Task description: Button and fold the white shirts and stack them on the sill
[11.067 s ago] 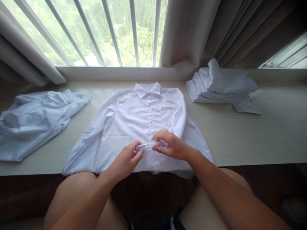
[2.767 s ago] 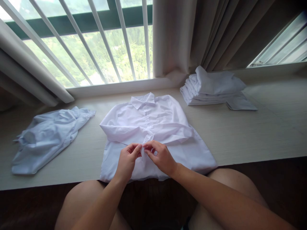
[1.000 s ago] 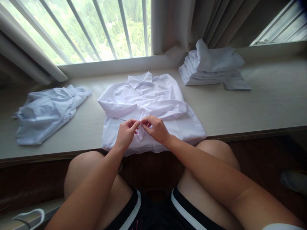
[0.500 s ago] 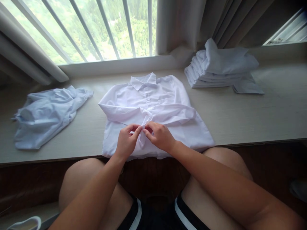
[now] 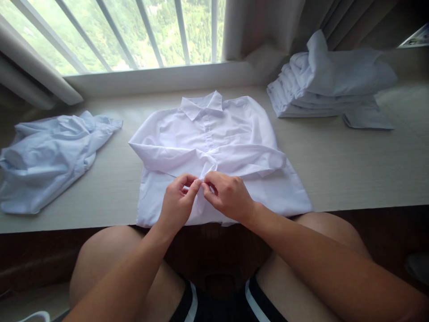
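Note:
A white collared shirt [image 5: 187, 129] lies front up on the pale ledge, its collar toward the window and both sleeves folded in across the body. My left hand [image 5: 179, 197] and my right hand [image 5: 228, 194] meet over the lower middle of the shirt. Each pinches the white cuff cloth [image 5: 208, 166] of a sleeve between thumb and fingers, and the fingertips almost touch. Whatever small part lies between the fingertips is hidden.
On the left of the ledge [image 5: 335, 174] lies a loosely folded white shirt [image 5: 56, 156]. A stack of folded white shirts [image 5: 335, 85] stands at the back right. Behind are a barred window [image 5: 134, 36] and grey curtains [image 5: 261, 31]. My knees [image 5: 103, 250] are under the front edge.
Both hands keep their pinch on the cuff with only slight finger movement. The view has shifted a little closer, so the shirt looks larger and the side piles sit farther outward.

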Demonstrator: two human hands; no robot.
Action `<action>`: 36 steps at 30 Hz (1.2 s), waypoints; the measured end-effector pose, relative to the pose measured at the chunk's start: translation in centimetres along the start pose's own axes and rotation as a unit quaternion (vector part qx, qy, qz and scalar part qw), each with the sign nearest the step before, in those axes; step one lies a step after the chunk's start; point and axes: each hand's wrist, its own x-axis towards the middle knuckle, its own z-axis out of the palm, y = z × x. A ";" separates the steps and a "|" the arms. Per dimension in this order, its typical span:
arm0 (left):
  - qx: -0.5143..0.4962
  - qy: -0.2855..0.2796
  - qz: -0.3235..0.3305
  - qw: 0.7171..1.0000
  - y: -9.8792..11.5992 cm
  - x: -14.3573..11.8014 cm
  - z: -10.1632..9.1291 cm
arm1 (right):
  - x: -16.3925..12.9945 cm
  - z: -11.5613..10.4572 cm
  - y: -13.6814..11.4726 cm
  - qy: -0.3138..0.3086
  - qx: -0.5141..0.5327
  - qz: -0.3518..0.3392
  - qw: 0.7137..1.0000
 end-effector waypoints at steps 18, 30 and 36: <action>-0.028 -0.005 0.039 0.999 0.6 -1.6 0.5 | -1.1 -0.4 -0.5 0.008 0.281 0.052 0.958; -0.178 -0.060 -0.059 0.980 -0.2 -2.3 1.2 | -2.8 1.2 -0.7 0.030 0.410 0.135 0.902; -0.142 -0.052 -0.021 0.988 -0.3 -1.9 0.7 | -2.6 1.5 -0.6 0.014 0.448 0.151 0.881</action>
